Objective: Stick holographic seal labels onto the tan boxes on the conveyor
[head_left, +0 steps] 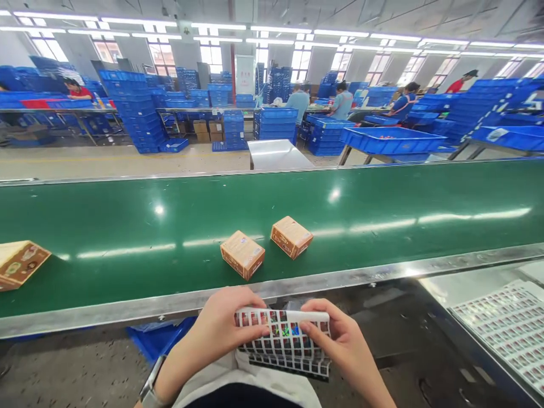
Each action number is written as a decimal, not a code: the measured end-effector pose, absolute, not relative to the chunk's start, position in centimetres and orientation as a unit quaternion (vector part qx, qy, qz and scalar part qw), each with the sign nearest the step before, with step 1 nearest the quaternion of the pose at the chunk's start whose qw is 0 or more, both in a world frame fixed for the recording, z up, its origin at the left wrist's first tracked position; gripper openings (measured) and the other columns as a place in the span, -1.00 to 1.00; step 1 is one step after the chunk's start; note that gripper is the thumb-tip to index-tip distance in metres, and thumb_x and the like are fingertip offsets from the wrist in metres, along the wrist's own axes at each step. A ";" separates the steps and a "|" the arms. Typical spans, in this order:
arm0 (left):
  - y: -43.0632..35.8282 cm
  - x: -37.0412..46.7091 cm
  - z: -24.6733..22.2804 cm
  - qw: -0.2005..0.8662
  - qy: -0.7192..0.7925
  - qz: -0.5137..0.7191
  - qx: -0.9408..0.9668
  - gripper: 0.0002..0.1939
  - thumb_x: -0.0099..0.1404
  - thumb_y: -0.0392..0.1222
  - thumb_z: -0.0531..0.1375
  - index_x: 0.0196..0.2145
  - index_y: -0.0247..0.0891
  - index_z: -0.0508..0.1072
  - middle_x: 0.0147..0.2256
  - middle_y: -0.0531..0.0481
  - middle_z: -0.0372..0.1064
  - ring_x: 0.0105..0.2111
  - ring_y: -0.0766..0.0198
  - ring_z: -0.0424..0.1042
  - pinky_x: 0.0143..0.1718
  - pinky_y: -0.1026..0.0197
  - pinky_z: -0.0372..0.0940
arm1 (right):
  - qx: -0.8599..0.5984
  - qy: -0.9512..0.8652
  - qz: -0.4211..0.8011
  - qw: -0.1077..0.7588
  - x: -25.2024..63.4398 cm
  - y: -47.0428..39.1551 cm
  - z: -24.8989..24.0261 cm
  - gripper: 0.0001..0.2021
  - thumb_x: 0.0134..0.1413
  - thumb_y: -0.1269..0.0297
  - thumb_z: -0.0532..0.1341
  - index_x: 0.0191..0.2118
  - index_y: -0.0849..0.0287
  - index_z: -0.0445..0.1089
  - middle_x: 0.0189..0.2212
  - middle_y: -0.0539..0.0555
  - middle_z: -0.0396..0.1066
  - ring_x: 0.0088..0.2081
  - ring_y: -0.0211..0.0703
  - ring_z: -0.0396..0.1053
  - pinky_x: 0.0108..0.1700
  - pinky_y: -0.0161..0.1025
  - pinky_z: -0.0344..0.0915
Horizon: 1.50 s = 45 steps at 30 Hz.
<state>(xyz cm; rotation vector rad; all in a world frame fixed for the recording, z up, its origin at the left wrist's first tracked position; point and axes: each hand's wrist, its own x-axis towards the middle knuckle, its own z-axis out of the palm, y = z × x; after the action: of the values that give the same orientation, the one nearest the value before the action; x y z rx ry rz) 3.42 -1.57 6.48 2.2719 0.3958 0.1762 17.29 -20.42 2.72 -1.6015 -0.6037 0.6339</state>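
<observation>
A sheet of small shiny stickers (pixel 289 344) is held between both hands, close to my body and just this side of the conveyor. My left hand (pixel 232 320) grips its left end, thumb on the front face. At the right end, my right hand (pixel 334 331) pinches the sheet with thumb and fingers. The sheet bends, and part of it glints in rainbow colours. Beyond my hands, two brown printed boxes lie on the green belt: one box (pixel 242 254) nearer, the other box (pixel 292 237) slightly farther right.
The green conveyor belt (pixel 127 221) runs across the view behind a metal rail (pixel 340 283). Another box (pixel 21 263) sits at its left end. More sticker sheets (pixel 505 328) lie on a surface at right. Blue crates (pixel 391 141) and several people stand beyond.
</observation>
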 end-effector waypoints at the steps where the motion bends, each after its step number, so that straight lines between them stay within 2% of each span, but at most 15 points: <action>1: -1.5 3.6 6.3 0.407 0.158 0.060 0.898 -0.92 0.14 -0.24 0.38 -0.36 -0.22 0.58 -0.37 0.05 0.55 -0.34 0.20 0.45 -0.24 0.23 0.27 | -0.691 -0.272 0.274 0.611 17.4 -20.3 2.8 -0.58 -0.06 -0.15 0.39 -0.33 0.16 0.50 -0.45 0.02 0.44 -0.42 -0.13 0.38 -0.35 -0.26 0.32; 2: -1.4 3.7 6.2 0.419 0.162 0.048 0.892 -0.97 0.16 -0.25 0.35 -0.40 -0.23 0.58 -0.42 0.06 0.53 -0.38 0.23 0.43 -0.30 0.26 0.24 | -0.688 -0.279 0.275 0.610 17.5 -20.2 2.8 -0.59 -0.05 -0.14 0.39 -0.33 0.16 0.50 -0.45 0.02 0.44 -0.41 -0.13 0.38 -0.34 -0.26 0.32; 7: -1.1 3.2 5.8 0.492 0.179 0.005 0.852 -0.80 0.26 -0.20 0.25 -0.47 -0.29 0.60 -0.54 0.06 0.48 -0.51 0.32 0.31 -0.44 0.31 0.12 | -0.686 -0.303 0.302 0.588 18.5 -20.0 2.7 -0.66 -0.01 -0.06 0.39 -0.34 0.15 0.51 -0.45 0.02 0.45 -0.40 -0.12 0.40 -0.33 -0.25 0.34; 14: -0.8 3.9 5.7 0.521 0.210 -0.018 0.827 -0.77 0.25 -0.16 0.22 -0.43 -0.31 0.63 -0.50 0.01 0.52 -0.51 0.33 0.33 -0.43 0.33 0.16 | -0.723 -0.431 0.265 0.470 20.3 -18.4 4.2 -0.83 0.01 0.16 0.34 -0.28 0.11 0.51 -0.34 0.04 0.54 -0.27 -0.06 0.48 -0.17 -0.21 0.40; 17: -0.8 4.5 5.4 0.537 0.212 -0.026 0.816 -0.79 0.21 -0.17 0.23 -0.44 -0.31 0.64 -0.52 0.01 0.52 -0.53 0.33 0.31 -0.43 0.32 0.16 | -0.713 -0.479 0.272 0.434 21.0 -17.5 4.6 -0.89 0.09 0.19 0.32 -0.34 0.10 0.53 -0.40 0.02 0.53 -0.33 -0.12 0.46 -0.25 -0.26 0.37; 20: -0.7 4.8 5.0 0.576 0.230 -0.008 0.785 -0.80 0.16 -0.14 0.26 -0.39 -0.29 0.65 -0.49 -0.01 0.55 -0.49 0.28 0.37 -0.44 0.32 0.19 | -0.701 -0.493 0.284 0.430 21.7 -17.0 4.8 -0.80 0.18 0.19 0.27 -0.44 0.10 0.53 -0.47 0.00 0.51 -0.40 -0.17 0.44 -0.31 -0.29 0.35; 28: -0.4 4.2 4.3 0.613 0.220 0.043 0.757 -0.72 0.26 -0.09 0.20 -0.38 -0.27 0.67 -0.46 -0.03 0.59 -0.49 0.26 0.41 -0.42 0.30 0.25 | -0.699 -0.516 0.293 0.400 22.7 -16.9 4.7 -0.74 0.23 0.14 0.24 -0.44 0.07 0.53 -0.50 -0.01 0.52 -0.45 -0.16 0.46 -0.39 -0.30 0.38; 31: -0.7 4.1 4.2 0.611 0.223 0.045 0.758 -0.72 0.29 -0.10 0.19 -0.37 -0.27 0.67 -0.44 -0.02 0.60 -0.48 0.27 0.42 -0.40 0.30 0.25 | -0.711 -0.545 0.254 0.364 22.7 -17.2 4.5 -0.87 0.20 0.18 0.27 -0.26 0.03 0.56 -0.36 0.02 0.59 -0.31 -0.08 0.53 -0.26 -0.24 0.44; 33: -1.0 4.0 4.2 0.605 0.218 0.049 0.765 -0.72 0.30 -0.11 0.19 -0.36 -0.28 0.67 -0.44 -0.01 0.60 -0.48 0.27 0.42 -0.40 0.31 0.25 | -0.714 -0.569 0.231 0.336 22.5 -17.4 4.6 -0.81 0.17 0.20 0.30 -0.09 -0.01 0.54 -0.24 0.04 0.60 -0.23 -0.04 0.54 -0.19 -0.20 0.46; 35: -1.3 3.8 4.2 0.600 0.207 0.054 0.771 -0.72 0.32 -0.10 0.19 -0.35 -0.28 0.67 -0.45 -0.01 0.60 -0.49 0.27 0.43 -0.41 0.31 0.25 | -0.709 -0.590 0.226 0.315 21.9 -17.3 4.8 -0.78 0.19 0.22 0.30 -0.04 -0.04 0.51 -0.22 0.04 0.59 -0.23 -0.04 0.54 -0.20 -0.20 0.46; 38: -1.8 3.4 4.3 0.602 0.189 0.075 0.772 -0.74 0.34 -0.10 0.21 -0.31 -0.23 0.68 -0.41 0.00 0.62 -0.45 0.24 0.50 -0.36 0.30 0.30 | -0.688 -0.612 0.229 0.316 20.9 -16.7 5.3 -0.91 0.24 0.26 0.26 -0.19 -0.01 0.52 -0.33 0.00 0.57 -0.31 -0.10 0.52 -0.28 -0.25 0.42; 41: -2.1 3.1 4.2 0.605 0.185 0.092 0.769 -0.78 0.33 -0.09 0.24 -0.29 -0.17 0.69 -0.36 0.01 0.64 -0.39 0.20 0.56 -0.30 0.29 0.34 | -0.669 -0.625 0.226 0.334 20.0 -16.0 5.7 -0.81 0.32 0.27 0.17 -0.32 0.03 0.50 -0.42 -0.01 0.54 -0.39 -0.16 0.48 -0.35 -0.29 0.35; 45: -2.0 2.8 3.7 0.603 0.190 0.075 0.771 -0.74 0.33 -0.05 0.24 -0.33 -0.20 0.69 -0.39 -0.01 0.63 -0.41 0.20 0.53 -0.33 0.29 0.32 | -0.662 -0.624 0.242 0.336 19.7 -15.7 5.6 -0.72 0.37 0.18 0.11 -0.32 0.04 0.51 -0.44 0.00 0.54 -0.42 -0.16 0.48 -0.34 -0.28 0.35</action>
<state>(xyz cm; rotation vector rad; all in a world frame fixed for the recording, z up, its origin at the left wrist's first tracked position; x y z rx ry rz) 2.85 -2.02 3.73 1.7862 0.4391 0.1735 19.69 -15.70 5.61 -1.7270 -1.6270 0.6320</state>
